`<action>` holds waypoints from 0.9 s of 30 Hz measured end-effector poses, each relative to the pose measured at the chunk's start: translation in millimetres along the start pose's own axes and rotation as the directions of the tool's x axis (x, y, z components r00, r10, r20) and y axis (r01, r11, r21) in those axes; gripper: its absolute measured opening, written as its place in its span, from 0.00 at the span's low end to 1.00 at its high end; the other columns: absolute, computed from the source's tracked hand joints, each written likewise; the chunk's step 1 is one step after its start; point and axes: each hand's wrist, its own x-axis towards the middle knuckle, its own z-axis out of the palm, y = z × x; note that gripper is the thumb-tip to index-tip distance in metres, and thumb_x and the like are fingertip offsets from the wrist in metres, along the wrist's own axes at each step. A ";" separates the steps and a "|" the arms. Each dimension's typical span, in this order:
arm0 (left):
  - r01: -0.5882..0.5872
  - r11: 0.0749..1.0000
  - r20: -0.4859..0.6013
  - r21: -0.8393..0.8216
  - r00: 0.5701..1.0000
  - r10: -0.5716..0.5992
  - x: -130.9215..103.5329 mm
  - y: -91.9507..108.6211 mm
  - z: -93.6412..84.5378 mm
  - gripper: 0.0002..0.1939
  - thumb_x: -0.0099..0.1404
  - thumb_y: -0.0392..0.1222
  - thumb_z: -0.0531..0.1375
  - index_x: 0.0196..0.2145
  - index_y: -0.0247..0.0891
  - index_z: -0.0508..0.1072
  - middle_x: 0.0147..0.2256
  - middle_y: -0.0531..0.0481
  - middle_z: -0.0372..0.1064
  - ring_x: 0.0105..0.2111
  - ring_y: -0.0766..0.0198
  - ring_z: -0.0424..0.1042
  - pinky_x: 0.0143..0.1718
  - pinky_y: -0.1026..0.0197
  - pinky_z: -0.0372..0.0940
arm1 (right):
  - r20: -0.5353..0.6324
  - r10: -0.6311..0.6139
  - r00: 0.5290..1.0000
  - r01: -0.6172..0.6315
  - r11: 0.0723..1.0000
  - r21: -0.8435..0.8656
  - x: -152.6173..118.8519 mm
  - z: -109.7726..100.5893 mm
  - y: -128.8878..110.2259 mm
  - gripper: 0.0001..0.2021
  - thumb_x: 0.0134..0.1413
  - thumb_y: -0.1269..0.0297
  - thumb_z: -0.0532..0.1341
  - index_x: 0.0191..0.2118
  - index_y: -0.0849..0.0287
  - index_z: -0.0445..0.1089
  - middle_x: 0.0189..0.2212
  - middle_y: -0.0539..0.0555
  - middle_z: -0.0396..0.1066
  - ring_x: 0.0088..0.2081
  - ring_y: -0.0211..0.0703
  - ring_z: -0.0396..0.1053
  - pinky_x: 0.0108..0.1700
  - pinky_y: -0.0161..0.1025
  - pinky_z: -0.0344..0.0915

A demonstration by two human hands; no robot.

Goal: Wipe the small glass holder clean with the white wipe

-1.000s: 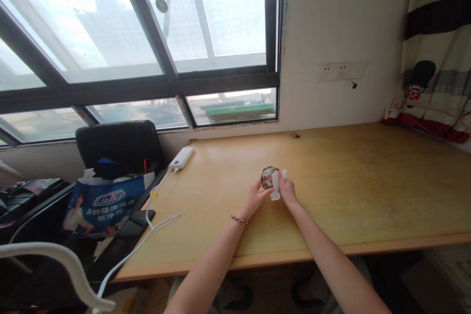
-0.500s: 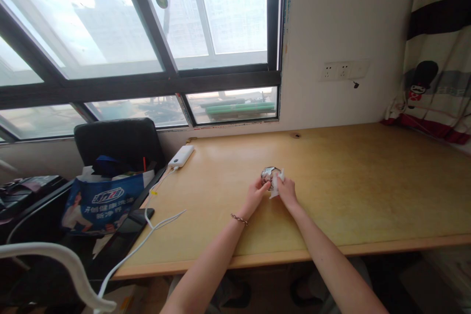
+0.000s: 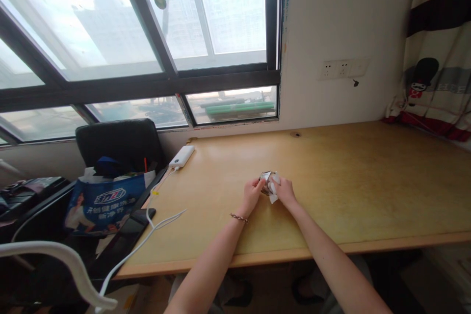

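Observation:
Over the middle of the desk, a small shiny silver, roundish object (image 3: 265,176) is held between my two hands; its exact kind is too small to make out. My left hand (image 3: 252,195) is closed on its left edge, thumb on top. My right hand (image 3: 287,192) is closed around a white tissue (image 3: 273,195), which lies against the right side of the shiny object and hangs down toward me. My fingers hide part of both things. A braided bracelet circles my left wrist.
On the wooden desk (image 3: 368,181), a white power bank (image 3: 181,156) lies at the left edge with a white cable (image 3: 167,222) trailing from it. A black chair (image 3: 119,140) with a blue bag (image 3: 106,206) stands to the left. A white curved tube (image 3: 69,260) crosses the lower left.
The silver object has tilted and sits slightly lower and further left. My left thumb has shifted on it, and the tissue has moved left across its right side.

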 end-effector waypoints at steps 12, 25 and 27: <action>0.041 0.995 0.018 -0.092 0.999 -0.039 -4.3 4.0 2.9 0.20 0.53 0.52 0.57 0.31 0.30 0.73 0.28 0.45 0.72 0.28 0.61 0.69 0.30 0.62 0.63 | -0.051 -0.061 0.997 0.063 0.997 0.036 -1.1 -10.6 -4.8 0.19 0.51 0.54 0.50 0.21 0.62 0.69 0.18 0.54 0.69 0.22 0.38 0.64 0.24 0.31 0.54; 0.133 0.977 -0.031 -0.169 0.990 -0.140 -1.2 -8.1 0.6 0.33 0.53 0.65 0.46 0.22 0.31 0.72 0.20 0.46 0.69 0.21 0.63 0.68 0.26 0.62 0.63 | 0.084 -0.100 0.991 0.096 0.994 0.056 -1.1 -4.6 -4.2 0.15 0.49 0.58 0.52 0.23 0.62 0.69 0.19 0.53 0.70 0.22 0.37 0.63 0.25 0.30 0.55; 0.057 0.995 0.007 -0.084 0.998 -0.057 -2.8 -5.3 4.0 0.31 0.54 0.63 0.47 0.26 0.31 0.73 0.24 0.45 0.70 0.26 0.62 0.68 0.30 0.61 0.63 | 0.005 -0.040 0.999 0.040 0.999 0.026 0.5 -3.5 -1.3 0.17 0.50 0.58 0.50 0.22 0.62 0.69 0.19 0.55 0.70 0.23 0.39 0.65 0.26 0.31 0.56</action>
